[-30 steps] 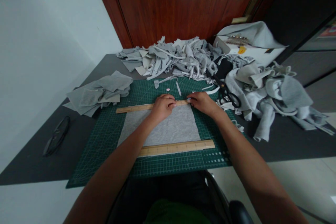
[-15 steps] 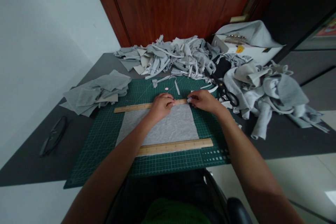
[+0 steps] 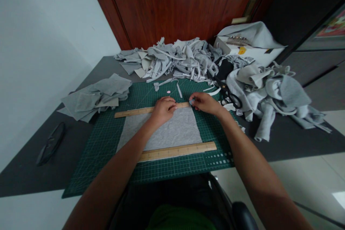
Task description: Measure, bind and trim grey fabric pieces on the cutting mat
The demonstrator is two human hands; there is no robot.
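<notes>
A piece of light grey knit fabric [image 3: 175,128] lies flat on the green cutting mat [image 3: 102,151]. Along its far edge runs a wooden ruler [image 3: 129,113], held down by my left hand [image 3: 163,109], whose fingers are bent and pressed together on it. At the ruler's right end my right hand [image 3: 205,102] pinches a small pale blue piece of tailor's chalk [image 3: 191,101] by the fabric's far right corner. A second wooden ruler [image 3: 180,151] rests across the near edge of the fabric, partly covered by my left forearm.
Grey fabric scraps [image 3: 175,57] are heaped at the back, with stacked pieces [image 3: 99,95] at left. Black scissors [image 3: 231,97] lie beside rolled fabric [image 3: 272,93] at right, before a white box [image 3: 258,52]. Eyeglasses [image 3: 51,143] sit at far left; a pink disc [image 3: 168,92] lies beyond the ruler.
The whole view has shifted slightly, so things appear a little further left. My right hand stays by the ruler's right end with the tailor's chalk; my left hand keeps its place on the ruler.
</notes>
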